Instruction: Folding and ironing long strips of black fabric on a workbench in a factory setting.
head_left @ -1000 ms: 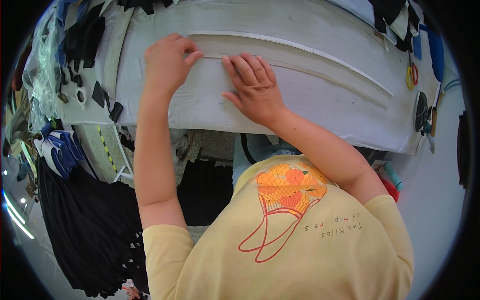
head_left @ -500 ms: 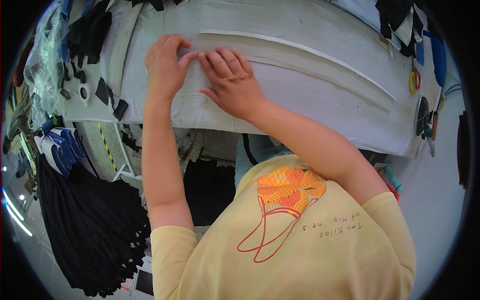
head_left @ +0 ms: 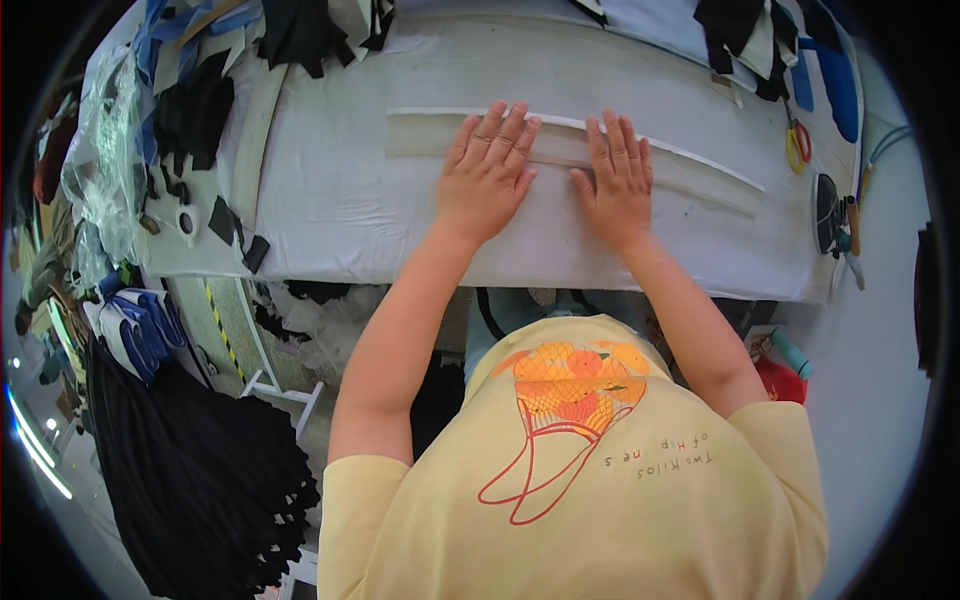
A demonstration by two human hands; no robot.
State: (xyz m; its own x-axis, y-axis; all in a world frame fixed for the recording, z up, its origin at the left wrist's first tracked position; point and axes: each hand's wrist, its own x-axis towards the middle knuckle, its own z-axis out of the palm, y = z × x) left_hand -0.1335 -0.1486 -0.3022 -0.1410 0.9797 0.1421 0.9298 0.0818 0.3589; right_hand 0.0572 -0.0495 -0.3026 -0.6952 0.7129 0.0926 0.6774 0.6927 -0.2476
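My left hand point(head_left: 487, 175) lies flat, palm down, with its fingers stretched over a long beige strip point(head_left: 415, 133). To the right, my right hand point(head_left: 620, 180) rests the same way on that strip, its fingers pointing away from me. Along the far side of the beige strip runs a narrow white strip point(head_left: 700, 160), and the fingertips of both hands reach onto it. Both strips lie lengthwise across a table covered with white cloth point(head_left: 330, 170). Neither hand grips anything; parts of the strips are hidden under the fingers.
Yellow-and-red-handled scissors point(head_left: 797, 147) lie at the right edge. At the left are a white tape roll point(head_left: 187, 222), black fabric scraps point(head_left: 195, 110) and clear plastic point(head_left: 100, 150). Black cloth point(head_left: 190, 470) hangs at lower left. More black pieces point(head_left: 300, 35) lie at the back.
My left hand has moved right from the strip's left end and flattened onto it. My right hand has also shifted right and now points straight ahead. The view has shifted slightly.
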